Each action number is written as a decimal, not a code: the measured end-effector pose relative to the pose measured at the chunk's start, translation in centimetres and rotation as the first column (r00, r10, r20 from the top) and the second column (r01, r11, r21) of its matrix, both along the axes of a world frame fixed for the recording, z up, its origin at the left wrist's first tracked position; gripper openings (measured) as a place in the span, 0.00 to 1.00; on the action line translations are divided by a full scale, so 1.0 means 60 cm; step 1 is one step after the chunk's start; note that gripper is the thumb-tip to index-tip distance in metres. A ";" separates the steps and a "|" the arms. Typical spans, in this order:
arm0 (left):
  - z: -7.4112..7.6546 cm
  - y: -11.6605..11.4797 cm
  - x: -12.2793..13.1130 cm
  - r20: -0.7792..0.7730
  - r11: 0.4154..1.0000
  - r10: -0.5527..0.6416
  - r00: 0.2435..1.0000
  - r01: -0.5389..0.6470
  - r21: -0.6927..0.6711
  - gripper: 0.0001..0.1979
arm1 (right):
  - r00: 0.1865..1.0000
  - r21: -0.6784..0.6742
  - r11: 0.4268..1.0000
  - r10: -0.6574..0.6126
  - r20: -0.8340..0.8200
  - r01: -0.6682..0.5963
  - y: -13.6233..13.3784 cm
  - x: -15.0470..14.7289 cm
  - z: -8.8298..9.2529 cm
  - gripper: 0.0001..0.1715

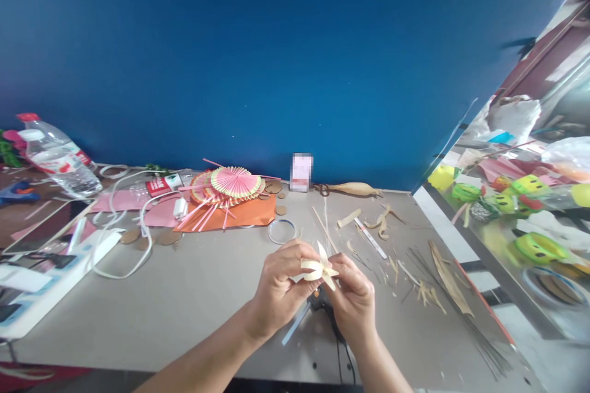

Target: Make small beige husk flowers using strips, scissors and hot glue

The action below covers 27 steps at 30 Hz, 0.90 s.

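Watching remotely through the head view; left hand [281, 277] closed, fingertips pinching a pale flower [324, 270]; right hand [356, 295] gripping its other side; I see the flower held up above the counter [198, 295], petals splayed; a thin ring [282, 243] just beyond the left hand; dry scraps [348, 218] and a long husk [449, 279] rightward; leftward, a pink paper fan [235, 183] over orange paper [265, 215], then a power strip [59, 285].

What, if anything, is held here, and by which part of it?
A pale flower-shaped piece, pinched near its middle by the left grip and the right grip. The exact contact spots are partly hidden.
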<state>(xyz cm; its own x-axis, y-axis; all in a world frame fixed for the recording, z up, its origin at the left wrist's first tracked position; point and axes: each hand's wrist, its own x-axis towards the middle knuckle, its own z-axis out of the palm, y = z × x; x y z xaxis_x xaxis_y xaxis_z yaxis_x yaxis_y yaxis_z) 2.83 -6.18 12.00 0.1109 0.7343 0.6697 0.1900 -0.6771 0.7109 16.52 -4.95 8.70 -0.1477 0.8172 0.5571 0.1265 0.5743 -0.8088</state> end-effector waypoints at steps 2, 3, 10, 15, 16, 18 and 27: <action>0.000 0.000 0.000 -0.008 1.000 0.006 1.000 -0.006 -0.002 0.04 | 1.000 -0.005 1.000 0.003 -0.005 -0.003 0.000 0.000 -0.001 0.06; 0.001 0.000 0.001 -0.011 1.000 0.009 1.000 -0.009 -0.003 0.05 | 1.000 -0.009 1.000 0.007 -0.007 -0.008 0.000 0.000 -0.001 0.06; 0.004 0.002 0.003 -0.035 0.996 0.051 0.998 -0.054 -0.076 0.02 | 1.000 -0.083 0.996 0.009 -0.007 -0.009 0.000 0.001 -0.001 0.08; 0.001 0.009 0.003 0.004 0.972 0.059 0.998 -0.057 -0.230 0.06 | 0.996 -0.169 0.985 0.011 -0.084 -0.025 0.002 -0.001 -0.008 0.05; -0.001 0.011 0.004 0.025 0.963 0.057 0.998 -0.049 -0.265 0.06 | 0.994 -0.186 0.982 0.021 -0.107 -0.041 0.003 -0.002 -0.009 0.05; -0.006 0.016 0.004 0.057 0.941 0.058 0.997 -0.035 -0.335 0.07 | 0.991 -0.227 0.972 0.028 -0.127 -0.057 0.005 -0.003 -0.010 0.06; -0.052 0.019 -0.008 -0.040 0.848 0.088 0.995 -0.096 -0.522 0.18 | 0.985 -0.217 0.961 -0.169 0.034 0.173 0.032 0.031 -0.053 0.08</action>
<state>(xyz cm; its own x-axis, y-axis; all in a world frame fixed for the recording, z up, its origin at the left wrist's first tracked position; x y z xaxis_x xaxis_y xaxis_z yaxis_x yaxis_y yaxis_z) 2.36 -5.01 8.87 0.0322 0.9825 0.1832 0.2457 -0.1855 0.9514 18.38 -3.01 5.54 -0.0020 0.9325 0.3613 0.2205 0.3528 -0.9093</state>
